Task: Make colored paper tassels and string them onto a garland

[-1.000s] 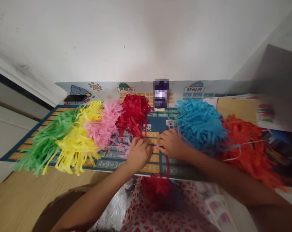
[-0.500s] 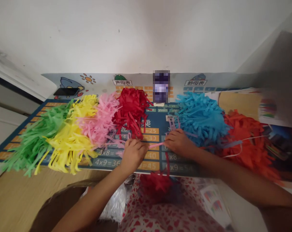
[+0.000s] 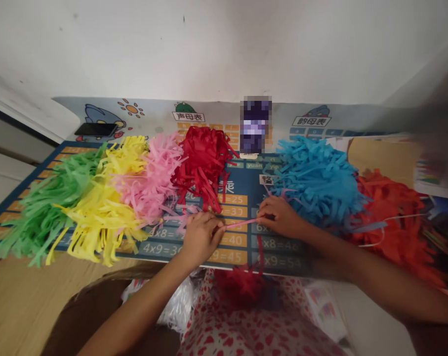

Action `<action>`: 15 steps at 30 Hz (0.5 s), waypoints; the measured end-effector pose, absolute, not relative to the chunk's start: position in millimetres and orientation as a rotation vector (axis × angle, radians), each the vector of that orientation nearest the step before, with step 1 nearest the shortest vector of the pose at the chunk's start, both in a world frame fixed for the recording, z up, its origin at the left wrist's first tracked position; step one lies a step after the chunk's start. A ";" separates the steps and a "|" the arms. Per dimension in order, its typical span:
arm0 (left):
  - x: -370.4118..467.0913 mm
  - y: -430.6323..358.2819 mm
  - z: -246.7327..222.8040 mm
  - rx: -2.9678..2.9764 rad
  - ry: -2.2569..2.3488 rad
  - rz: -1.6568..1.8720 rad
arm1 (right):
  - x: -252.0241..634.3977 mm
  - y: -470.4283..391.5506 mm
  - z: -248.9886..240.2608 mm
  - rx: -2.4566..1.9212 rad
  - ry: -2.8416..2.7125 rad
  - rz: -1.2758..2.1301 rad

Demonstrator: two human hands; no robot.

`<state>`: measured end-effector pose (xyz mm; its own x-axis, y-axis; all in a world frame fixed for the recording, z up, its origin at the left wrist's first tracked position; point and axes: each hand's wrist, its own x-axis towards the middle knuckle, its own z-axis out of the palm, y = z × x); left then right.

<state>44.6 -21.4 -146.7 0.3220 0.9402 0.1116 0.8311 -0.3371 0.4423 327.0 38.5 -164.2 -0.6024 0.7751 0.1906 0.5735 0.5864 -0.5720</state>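
Observation:
A thin, twisted pink paper strip (image 3: 242, 223) stretches between my two hands above the printed desk mat. My left hand (image 3: 202, 238) is closed on its left end, with pale purple fringe (image 3: 181, 217) spreading out beyond the fingers. My right hand (image 3: 281, 216) pinches the other end, and a few purple strands (image 3: 288, 193) show past it, in front of a blue fringed bundle (image 3: 316, 178). Below, a red fringed bundle (image 3: 240, 287) rests on my lap, one red strand reaching up over the mat's edge.
Green (image 3: 57, 202), yellow (image 3: 101, 217), pink (image 3: 153, 178) and red (image 3: 205, 163) fringed bundles lie leftward. An orange-red bundle (image 3: 397, 212) with a white string is at right. One phone (image 3: 255, 126) stands against the wall; another dark phone (image 3: 98, 129) lies back left.
My view has shifted slightly. Both hands keep hold of the pink strip, with the gap between them a little wider.

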 end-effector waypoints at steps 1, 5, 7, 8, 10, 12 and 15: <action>44.9 -21.3 -147.1 2.299 1.596 0.502 | 326.4 38.1 -163.7 -1.095 -2.401 0.642; 46.1 -21.4 -147.2 2.333 1.596 0.498 | 323.4 38.7 -162.1 -1.152 -2.420 0.634; 47.5 -21.0 -146.3 2.358 1.599 0.484 | 322.2 39.9 -161.8 -1.156 -2.429 0.640; 48.5 -20.5 -145.7 2.375 1.605 0.469 | 321.7 40.5 -161.9 -1.158 -2.435 0.639; 50.5 -18.8 -144.1 2.403 1.617 0.423 | 320.8 41.3 -162.0 -1.163 -2.448 0.627; 52.2 -16.6 -141.9 2.393 1.637 0.370 | 319.3 41.3 -161.0 -1.185 -2.462 0.608; 54.8 -15.1 -137.9 2.398 1.643 0.349 | 314.8 37.9 -154.8 -1.251 -2.484 0.533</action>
<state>54.8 -15.1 -137.9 0.3492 0.9341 0.0740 0.8836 -0.3545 0.3058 314.8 37.9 -154.8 -0.5713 0.8139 0.1052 0.6992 0.5499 -0.4569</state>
